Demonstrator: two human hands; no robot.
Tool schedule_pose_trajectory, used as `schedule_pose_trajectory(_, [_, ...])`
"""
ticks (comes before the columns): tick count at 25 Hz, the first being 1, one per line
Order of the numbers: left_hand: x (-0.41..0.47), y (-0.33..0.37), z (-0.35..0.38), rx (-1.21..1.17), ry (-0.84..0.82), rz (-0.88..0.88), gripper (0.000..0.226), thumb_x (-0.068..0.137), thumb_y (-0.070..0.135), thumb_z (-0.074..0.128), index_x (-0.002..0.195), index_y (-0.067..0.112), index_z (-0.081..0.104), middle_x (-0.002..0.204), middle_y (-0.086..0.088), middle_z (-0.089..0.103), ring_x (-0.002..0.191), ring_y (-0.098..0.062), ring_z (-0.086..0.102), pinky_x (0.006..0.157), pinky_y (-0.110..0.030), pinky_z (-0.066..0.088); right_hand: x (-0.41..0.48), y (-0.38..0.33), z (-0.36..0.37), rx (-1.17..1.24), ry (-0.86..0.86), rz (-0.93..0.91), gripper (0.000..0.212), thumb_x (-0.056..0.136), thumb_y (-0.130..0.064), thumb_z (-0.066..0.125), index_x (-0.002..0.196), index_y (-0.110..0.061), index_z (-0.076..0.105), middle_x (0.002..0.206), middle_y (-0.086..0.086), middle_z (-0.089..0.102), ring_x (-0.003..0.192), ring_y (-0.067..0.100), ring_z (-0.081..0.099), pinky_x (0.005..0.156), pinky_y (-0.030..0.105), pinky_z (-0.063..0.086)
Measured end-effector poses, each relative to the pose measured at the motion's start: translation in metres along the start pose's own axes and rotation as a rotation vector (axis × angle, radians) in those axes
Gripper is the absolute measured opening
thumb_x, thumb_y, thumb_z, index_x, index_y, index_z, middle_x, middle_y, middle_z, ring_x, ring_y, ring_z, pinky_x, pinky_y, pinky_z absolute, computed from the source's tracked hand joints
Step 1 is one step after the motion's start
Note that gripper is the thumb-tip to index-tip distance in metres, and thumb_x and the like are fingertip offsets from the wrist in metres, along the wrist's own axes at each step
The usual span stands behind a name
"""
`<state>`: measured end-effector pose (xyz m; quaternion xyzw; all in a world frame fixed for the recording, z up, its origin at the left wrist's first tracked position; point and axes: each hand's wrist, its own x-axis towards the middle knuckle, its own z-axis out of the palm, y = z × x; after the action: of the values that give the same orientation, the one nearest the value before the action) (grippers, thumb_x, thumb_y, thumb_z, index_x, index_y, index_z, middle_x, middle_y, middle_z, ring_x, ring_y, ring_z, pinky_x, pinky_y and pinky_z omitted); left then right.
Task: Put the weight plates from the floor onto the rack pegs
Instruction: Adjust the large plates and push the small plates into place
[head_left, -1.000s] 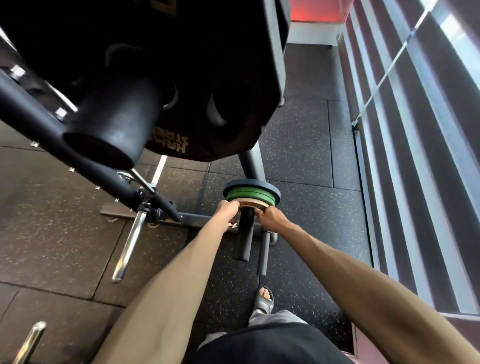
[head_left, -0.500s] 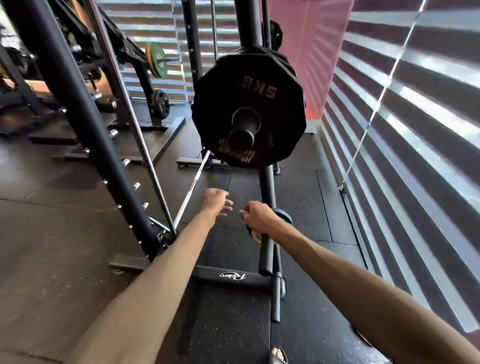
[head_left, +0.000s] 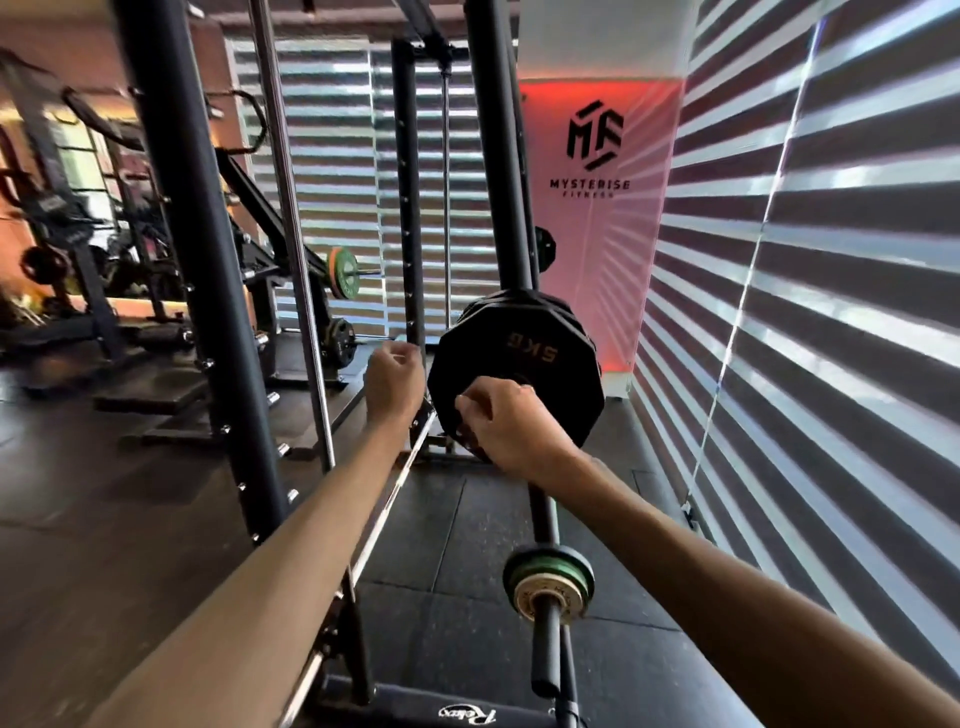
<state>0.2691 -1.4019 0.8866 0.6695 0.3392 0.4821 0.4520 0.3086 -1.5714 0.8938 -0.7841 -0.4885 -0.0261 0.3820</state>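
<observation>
The plate rack's black upright (head_left: 498, 156) stands ahead. On its upper peg hang black 5 kg plates (head_left: 540, 358). Lower down, a peg (head_left: 545, 654) points toward me and carries a small gold plate (head_left: 537, 597) in front of thin green plates (head_left: 558, 564). My right hand (head_left: 506, 428) is raised in front of the lower left of the black plates, fingers curled with nothing seen in them; whether it touches the plate I cannot tell. My left hand (head_left: 395, 384) hovers just left of the plates, loosely curled and holding nothing.
A thick black rack post (head_left: 192, 260) and a chrome guide rod (head_left: 291, 234) stand at the left. A barbell (head_left: 384, 499) slants along the floor under my left arm. Striped blinds (head_left: 805, 312) wall off the right. The rack's base bar (head_left: 467, 714) lies at my feet.
Both hands have let go of the small plates on the low peg and risen to the black 5 kg plates. The view has lifted from the floor to the room.
</observation>
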Motion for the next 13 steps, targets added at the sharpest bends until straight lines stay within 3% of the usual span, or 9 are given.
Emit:
schedule_pose_trajectory(3, [-0.001, 0.018, 0.018, 0.068, -0.098, 0.18, 0.027, 0.098, 0.021, 0.054, 0.117, 0.003, 0.062, 0.114, -0.014, 0.067, 0.106, -0.025, 0.063, 0.086, -0.028, 0.046, 0.022, 0.015, -0.034, 0.005, 0.305, -0.069, 0.021, 0.098, -0.032, 0.048, 0.097, -0.022, 0.066, 0.09, -0.003, 0.071, 0.084, 0.018, 0.066, 0.078, 0.038, 0.054])
schedule_pose_trajectory(6, [0.004, 0.014, 0.044, 0.151, -0.247, 0.255, 0.06, 0.096, 0.046, 0.055, 0.139, 0.003, 0.048, 0.138, -0.015, 0.054, 0.128, -0.028, 0.051, 0.108, -0.037, 0.041, 0.038, 0.05, -0.052, -0.135, 0.538, -0.082, 0.022, 0.099, -0.023, 0.052, 0.118, -0.016, 0.06, 0.12, 0.002, 0.059, 0.112, 0.021, 0.053, 0.099, 0.038, 0.045])
schedule_pose_trajectory(9, [0.012, -0.002, 0.067, 0.213, -0.224, 0.29, 0.08, 0.088, 0.068, 0.051, 0.146, 0.013, 0.039, 0.144, -0.01, 0.048, 0.133, -0.027, 0.047, 0.107, -0.05, 0.043, 0.051, 0.089, -0.054, -0.234, 0.424, 0.0, 0.047, 0.1, -0.025, 0.052, 0.143, -0.014, 0.041, 0.144, 0.006, 0.042, 0.131, 0.026, 0.039, 0.112, 0.04, 0.031])
schedule_pose_trajectory(13, [0.018, -0.018, 0.079, 0.102, -0.115, 0.378, 0.076, 0.085, 0.073, 0.045, 0.14, 0.02, 0.046, 0.136, -0.004, 0.051, 0.128, -0.023, 0.05, 0.104, -0.051, 0.045, 0.062, 0.117, -0.038, -0.101, 0.388, -0.124, 0.051, 0.105, -0.026, 0.042, 0.152, -0.014, 0.029, 0.151, 0.008, 0.037, 0.139, 0.028, 0.038, 0.115, 0.048, 0.035])
